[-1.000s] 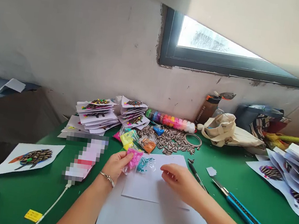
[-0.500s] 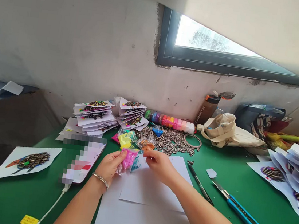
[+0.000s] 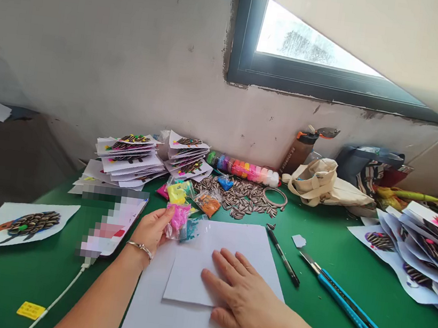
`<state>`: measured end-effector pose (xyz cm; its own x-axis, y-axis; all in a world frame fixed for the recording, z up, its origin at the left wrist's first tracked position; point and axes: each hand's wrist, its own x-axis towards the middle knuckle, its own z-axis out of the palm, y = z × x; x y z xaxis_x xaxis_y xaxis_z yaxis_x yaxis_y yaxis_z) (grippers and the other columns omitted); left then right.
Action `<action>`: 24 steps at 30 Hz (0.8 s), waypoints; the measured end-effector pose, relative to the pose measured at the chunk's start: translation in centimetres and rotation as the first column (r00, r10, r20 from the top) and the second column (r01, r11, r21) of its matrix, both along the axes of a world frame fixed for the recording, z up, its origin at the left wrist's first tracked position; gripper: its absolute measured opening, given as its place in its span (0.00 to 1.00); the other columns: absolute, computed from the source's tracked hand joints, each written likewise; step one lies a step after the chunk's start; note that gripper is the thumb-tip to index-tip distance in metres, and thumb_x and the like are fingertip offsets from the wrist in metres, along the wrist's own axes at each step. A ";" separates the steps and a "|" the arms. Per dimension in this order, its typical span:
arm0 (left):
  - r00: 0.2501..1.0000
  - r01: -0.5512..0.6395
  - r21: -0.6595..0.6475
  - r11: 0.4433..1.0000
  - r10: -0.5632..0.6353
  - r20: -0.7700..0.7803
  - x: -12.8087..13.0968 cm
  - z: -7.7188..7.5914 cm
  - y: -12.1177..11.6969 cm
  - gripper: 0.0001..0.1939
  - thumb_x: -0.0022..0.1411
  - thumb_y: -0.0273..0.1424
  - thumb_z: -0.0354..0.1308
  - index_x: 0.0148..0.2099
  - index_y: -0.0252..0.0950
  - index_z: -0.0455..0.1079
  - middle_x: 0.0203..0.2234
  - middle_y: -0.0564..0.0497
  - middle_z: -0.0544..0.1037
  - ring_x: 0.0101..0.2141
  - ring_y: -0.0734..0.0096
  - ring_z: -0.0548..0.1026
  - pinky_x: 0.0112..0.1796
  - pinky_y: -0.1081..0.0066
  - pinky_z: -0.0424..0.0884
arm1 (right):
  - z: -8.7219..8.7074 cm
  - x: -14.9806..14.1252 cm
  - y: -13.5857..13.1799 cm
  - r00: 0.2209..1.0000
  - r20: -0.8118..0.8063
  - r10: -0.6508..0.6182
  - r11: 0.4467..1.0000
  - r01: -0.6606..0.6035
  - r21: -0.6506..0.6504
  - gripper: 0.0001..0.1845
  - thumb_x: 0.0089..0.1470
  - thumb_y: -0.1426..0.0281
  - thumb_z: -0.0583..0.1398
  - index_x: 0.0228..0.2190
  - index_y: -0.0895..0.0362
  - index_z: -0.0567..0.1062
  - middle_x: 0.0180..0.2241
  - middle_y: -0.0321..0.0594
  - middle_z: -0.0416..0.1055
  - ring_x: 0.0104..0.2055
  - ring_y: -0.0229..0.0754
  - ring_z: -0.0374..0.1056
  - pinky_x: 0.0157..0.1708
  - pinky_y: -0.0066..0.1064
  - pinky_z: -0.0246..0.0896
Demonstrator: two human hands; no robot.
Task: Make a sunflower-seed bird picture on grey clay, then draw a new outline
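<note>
Between the thumb and fingers of my left hand point(image 3: 153, 229) is a small clear bag of pink clay point(image 3: 178, 219). A bag of teal clay point(image 3: 193, 228) lies right beside it on the paper. My right hand point(image 3: 240, 296) rests flat, fingers spread, on a smaller white sheet point(image 3: 191, 279), which lies on larger white sheets point(image 3: 150, 316). Just beyond my left hand are bags of yellow clay point(image 3: 177, 192) and orange-brown clay point(image 3: 209, 203). A black pen point(image 3: 283, 256) lies right of the sheets.
Striped sunflower seeds point(image 3: 242, 197) are heaped behind the bags. Stacks of seed pictures point(image 3: 130, 160) stand at the back left, more point(image 3: 417, 249) at the right. A blue utility knife point(image 3: 349, 305) has its blade out. A phone point(image 3: 117, 231) with a cable lies left.
My right hand has left the clay bags, moved down toward me and flattened on the white sheet. My left hand still holds the pink clay bag. The view has shifted slightly.
</note>
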<state>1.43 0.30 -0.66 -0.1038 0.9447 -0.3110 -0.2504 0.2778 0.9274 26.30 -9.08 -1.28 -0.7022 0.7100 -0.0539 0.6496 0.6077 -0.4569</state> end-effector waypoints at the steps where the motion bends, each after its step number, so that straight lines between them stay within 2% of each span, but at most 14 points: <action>1: 1.000 0.007 -0.001 1.000 -0.007 0.004 0.1 0.0 0.0 0.23 0.39 0.43 0.71 0.32 0.32 0.72 0.20 0.53 0.75 0.23 0.73 0.73 0.27 0.72 0.71 | 0.2 0.2 -0.4 1.000 -0.007 0.004 1.000 -0.004 -0.010 0.30 0.60 0.56 0.53 0.62 0.45 0.56 0.67 0.44 0.45 0.67 0.57 0.42 0.63 0.56 0.36; 5: 1.000 0.023 0.001 1.000 -0.023 0.000 0.3 0.1 -0.1 0.24 0.38 0.41 0.73 0.35 0.31 0.72 0.22 0.52 0.77 0.25 0.70 0.76 0.30 0.70 0.74 | 0.8 0.4 -0.9 0.999 -0.048 -0.020 0.999 0.022 0.032 0.25 0.58 0.64 0.58 0.56 0.46 0.65 0.64 0.41 0.55 0.66 0.53 0.48 0.63 0.51 0.40; 9: 1.000 -0.014 0.007 1.000 0.014 -0.002 0.3 -0.1 -0.1 0.30 0.42 0.37 0.73 0.47 0.33 0.70 0.28 0.50 0.79 0.26 0.70 0.77 0.32 0.69 0.75 | -0.1 -0.1 -1.3 0.991 -0.127 -0.040 0.981 0.063 0.181 0.16 0.58 0.77 0.54 0.44 0.52 0.73 0.50 0.42 0.72 0.56 0.45 0.63 0.59 0.41 0.53; 12: 0.998 -0.023 0.043 0.999 0.025 -0.049 0.0 -0.4 -0.1 0.36 0.45 0.37 0.72 0.55 0.34 0.66 0.31 0.46 0.80 0.28 0.67 0.78 0.33 0.68 0.75 | -0.6 0.3 -2.0 0.977 -0.207 -0.043 0.960 0.098 0.264 0.16 0.56 0.81 0.51 0.40 0.54 0.73 0.41 0.42 0.76 0.49 0.42 0.69 0.55 0.38 0.59; 15: 0.977 0.024 0.121 0.992 0.002 -0.214 -0.6 -0.6 -0.2 0.37 0.48 0.41 0.69 0.59 0.35 0.64 0.38 0.42 0.80 0.36 0.61 0.79 0.37 0.67 0.74 | -0.8 2.0 -2.9 0.969 -0.226 -0.095 0.942 0.161 0.294 0.18 0.57 0.81 0.51 0.42 0.51 0.73 0.42 0.41 0.77 0.49 0.43 0.70 0.57 0.43 0.58; 17: 0.919 0.060 0.162 0.985 0.009 -0.394 -0.9 -0.5 -0.4 0.36 0.50 0.42 0.67 0.59 0.37 0.64 0.44 0.40 0.79 0.45 0.55 0.76 0.44 0.64 0.71 | -1.3 3.5 -3.6 0.958 -0.245 -0.150 0.919 0.226 0.324 0.18 0.58 0.79 0.52 0.45 0.49 0.72 0.46 0.41 0.75 0.51 0.46 0.69 0.58 0.47 0.58; 20: 0.738 0.107 0.153 0.982 0.024 -0.674 -1.2 0.2 -0.7 0.33 0.52 0.41 0.65 0.59 0.40 0.66 0.50 0.41 0.75 0.53 0.49 0.70 0.51 0.58 0.64 | -3.1 5.3 -4.9 0.927 -0.300 -0.225 0.888 0.322 0.329 0.20 0.58 0.78 0.53 0.47 0.48 0.72 0.48 0.41 0.75 0.53 0.47 0.69 0.56 0.45 0.63; 22: 0.612 0.130 0.159 0.979 0.047 -0.789 -1.2 1.1 -1.1 0.30 0.53 0.40 0.62 0.58 0.40 0.67 0.52 0.41 0.74 0.54 0.46 0.69 0.53 0.55 0.62 | -4.6 6.1 -5.8 0.915 -0.320 -0.244 0.884 0.346 0.315 0.20 0.57 0.78 0.54 0.48 0.48 0.72 0.48 0.41 0.74 0.54 0.48 0.68 0.54 0.43 0.66; 24: 0.540 0.142 0.245 0.959 0.132 -0.831 -1.0 2.0 -1.7 0.27 0.55 0.39 0.60 0.57 0.39 0.69 0.55 0.43 0.72 0.56 0.47 0.66 0.55 0.56 0.60 | -5.6 6.5 -6.6 0.905 -0.349 -0.243 0.880 0.357 0.314 0.21 0.56 0.77 0.55 0.49 0.47 0.72 0.50 0.42 0.73 0.55 0.50 0.67 0.53 0.43 0.67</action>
